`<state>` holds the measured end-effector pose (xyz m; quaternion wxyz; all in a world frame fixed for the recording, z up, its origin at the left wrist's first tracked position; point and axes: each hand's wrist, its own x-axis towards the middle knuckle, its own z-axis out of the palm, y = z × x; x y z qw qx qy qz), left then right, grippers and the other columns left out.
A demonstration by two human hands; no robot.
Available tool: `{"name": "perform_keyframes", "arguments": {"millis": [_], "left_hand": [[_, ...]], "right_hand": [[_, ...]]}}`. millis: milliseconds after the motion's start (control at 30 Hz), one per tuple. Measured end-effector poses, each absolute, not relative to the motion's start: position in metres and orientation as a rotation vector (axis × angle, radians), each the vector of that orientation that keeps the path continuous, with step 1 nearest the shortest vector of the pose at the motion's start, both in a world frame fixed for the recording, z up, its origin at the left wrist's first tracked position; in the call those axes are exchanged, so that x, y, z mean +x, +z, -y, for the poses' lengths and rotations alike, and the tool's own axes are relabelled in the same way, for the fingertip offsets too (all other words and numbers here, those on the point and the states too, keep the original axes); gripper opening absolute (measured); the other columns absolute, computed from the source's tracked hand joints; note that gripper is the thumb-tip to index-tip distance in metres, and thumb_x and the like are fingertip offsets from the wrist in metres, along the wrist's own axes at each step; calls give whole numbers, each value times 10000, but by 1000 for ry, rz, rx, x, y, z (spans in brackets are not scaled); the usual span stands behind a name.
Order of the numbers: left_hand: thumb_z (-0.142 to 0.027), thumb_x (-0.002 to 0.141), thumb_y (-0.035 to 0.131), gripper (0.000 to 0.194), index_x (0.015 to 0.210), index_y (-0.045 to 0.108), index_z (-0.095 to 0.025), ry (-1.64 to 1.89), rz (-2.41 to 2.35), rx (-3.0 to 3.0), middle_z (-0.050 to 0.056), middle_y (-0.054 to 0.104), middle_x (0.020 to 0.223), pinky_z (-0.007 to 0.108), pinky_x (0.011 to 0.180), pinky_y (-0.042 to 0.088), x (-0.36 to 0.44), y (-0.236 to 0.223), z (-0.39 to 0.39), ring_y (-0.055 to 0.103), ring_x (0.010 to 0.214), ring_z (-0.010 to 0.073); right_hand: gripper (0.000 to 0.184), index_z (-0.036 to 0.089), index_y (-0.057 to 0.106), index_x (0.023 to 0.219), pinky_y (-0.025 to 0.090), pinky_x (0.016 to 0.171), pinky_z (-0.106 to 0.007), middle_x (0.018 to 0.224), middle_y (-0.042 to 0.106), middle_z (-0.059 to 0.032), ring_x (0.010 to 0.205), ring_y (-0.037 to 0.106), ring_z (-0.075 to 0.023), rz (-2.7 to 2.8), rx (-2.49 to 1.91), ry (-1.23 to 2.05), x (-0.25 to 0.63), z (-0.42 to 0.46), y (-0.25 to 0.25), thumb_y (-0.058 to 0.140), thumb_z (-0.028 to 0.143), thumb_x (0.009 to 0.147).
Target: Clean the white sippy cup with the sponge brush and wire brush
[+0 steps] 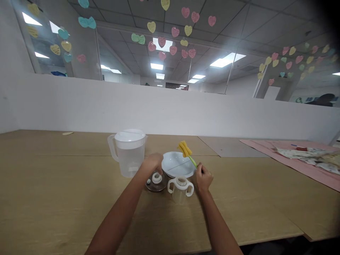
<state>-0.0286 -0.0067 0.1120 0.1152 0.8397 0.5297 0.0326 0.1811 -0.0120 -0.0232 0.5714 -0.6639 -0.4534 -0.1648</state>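
Grips the yellow sponge brush (pixel 185 148) in the closed right hand (pixel 204 177), sponge end over the white bowl (pixel 174 164); bends the left hand (pixel 154 163) down at the dark plate (pixel 156 188), too hidden to tell its grip.

1. Lower centre: the left hand (pixel 154 163) reaches over a dark plate (pixel 152 187) with small white parts (pixel 157 177).
2. Right of centre: the right hand (pixel 204 177) grips a green-handled yellow sponge brush (pixel 185 148).
3. Between them: a two-handled clear cup (pixel 180 193), before a white dish (pixel 176 163).
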Motion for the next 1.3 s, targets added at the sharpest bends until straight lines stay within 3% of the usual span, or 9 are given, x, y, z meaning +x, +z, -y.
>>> {"name": "perform_keyframes", "arguments": {"millis": [133, 333, 400, 533, 700, 900, 1100, 1300], "left_hand": [[-214, 636, 591, 200, 823, 643, -166, 135, -1367, 2605, 46, 665, 850, 220, 604, 426, -32, 138, 36, 603, 751, 173], [-419, 625, 623, 598, 1183, 468, -269, 39, -899, 2704, 28, 553, 1167, 269, 801, 415, -13, 132, 56, 527, 1017, 203], [-370, 598, 659, 626, 1184, 462, -269, -48, -863, 2778, 40, 549, 1159, 291, 815, 414, 2, 121, 60, 516, 1030, 220], [-235, 547, 704, 570, 1084, 531, -153, -255, -1071, 2906, 128, 557, 1080, 314, 725, 452, 27, 102, 67, 569, 908, 259], [-271, 552, 670, 480, 995, 554, -130, -200, -972, 2873, 105, 594, 952, 304, 653, 456, 25, 96, 56, 580, 823, 248], [-306, 540, 709, 516, 1021, 542, -223, 385, -478, 2591, -2, 569, 1049, 249, 818, 402, 0, 117, 33, 521, 974, 180], [-304, 538, 721, 608, 1082, 479, -186, 1057, -843, 2228, 40, 562, 1077, 272, 825, 422, -19, 122, 12, 543, 944, 168], [-308, 530, 707, 532, 1018, 540, -181, 1328, -1041, 2275, 22, 594, 1014, 269, 812, 421, -17, 108, -7, 544, 905, 161]], "right_hand": [[507, 138, 519, 466, 207, 480, -225, 427, 457, -11, 436, 279, -74, 1069, -1567, -359, 181, 12, -24, 299, 417, 828], [501, 136, 543, 492, 208, 487, -222, 450, 504, -28, 443, 305, -77, 1054, -1592, -307, 180, 12, -23, 304, 424, 825], [501, 137, 543, 492, 206, 486, -223, 450, 504, -29, 443, 312, -78, 1043, -1597, -293, 180, 13, -22, 303, 425, 824], [503, 140, 525, 472, 207, 482, -225, 430, 475, -18, 434, 292, -77, 1020, -1603, -279, 179, 16, -19, 301, 426, 820], [512, 139, 535, 480, 220, 478, -228, 434, 467, -15, 442, 291, -82, 1006, -1600, -235, 179, 16, -18, 291, 441, 814], [484, 134, 522, 490, 242, 472, -218, 444, 444, -4, 465, 309, -85, 909, -1553, -135, 180, 16, -16, 336, 467, 788], [427, 158, 429, 450, 275, 471, -212, 416, 313, 44, 451, 333, -85, 710, -1391, 61, 181, 16, -10, 393, 442, 767], [401, 163, 419, 471, 282, 449, -213, 434, 348, 38, 453, 335, -84, 719, -1236, 162, 178, 14, -11, 421, 458, 742]]}}
